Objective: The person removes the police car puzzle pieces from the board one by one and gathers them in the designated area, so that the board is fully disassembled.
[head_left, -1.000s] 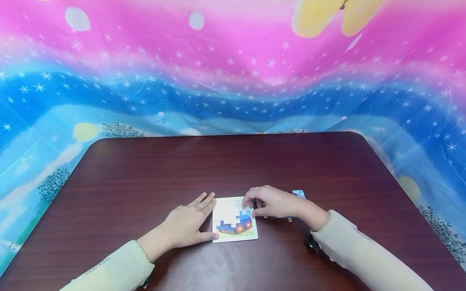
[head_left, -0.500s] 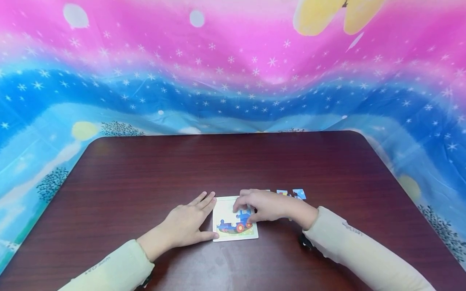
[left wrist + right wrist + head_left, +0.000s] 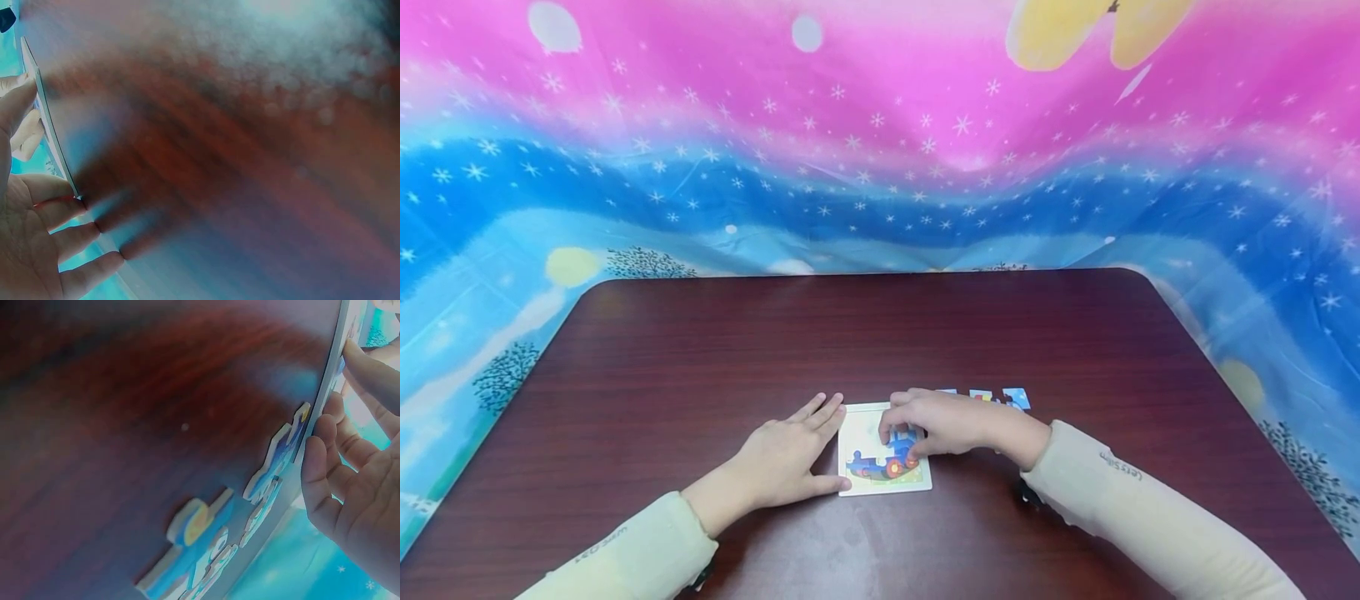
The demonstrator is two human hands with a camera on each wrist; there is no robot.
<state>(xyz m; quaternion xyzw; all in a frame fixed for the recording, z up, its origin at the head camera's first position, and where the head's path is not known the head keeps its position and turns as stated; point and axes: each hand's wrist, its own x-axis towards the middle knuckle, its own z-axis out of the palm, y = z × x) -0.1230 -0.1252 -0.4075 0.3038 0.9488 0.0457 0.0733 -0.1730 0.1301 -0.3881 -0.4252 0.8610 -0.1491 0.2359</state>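
A square jigsaw board (image 3: 861, 425) lies near the middle of the table, with a blue train with red wheels partly assembled on it. My left hand (image 3: 786, 462) rests flat at its left side, fingers straight and thumb on the lower left corner. My right hand (image 3: 943, 421) reaches over the board's right side. Its thumb and curled index finger pinch a blue puzzle piece (image 3: 904, 440) at the train's cab, mostly covered by the fingers. In the right wrist view, the right hand's other fingers (image 3: 315, 462) hang beside the board's edge.
Several loose puzzle pieces (image 3: 1017, 398) lie right of the board, partly behind the right hand; the right wrist view shows more loose pieces (image 3: 194, 544). The dark wooden table (image 3: 737, 333) ends at a patterned cloth backdrop (image 3: 880, 167).
My right hand has shifted left, farther over the board onto the blue cab area, uncovering loose pieces behind it. My left hand has stayed at the board's left side.
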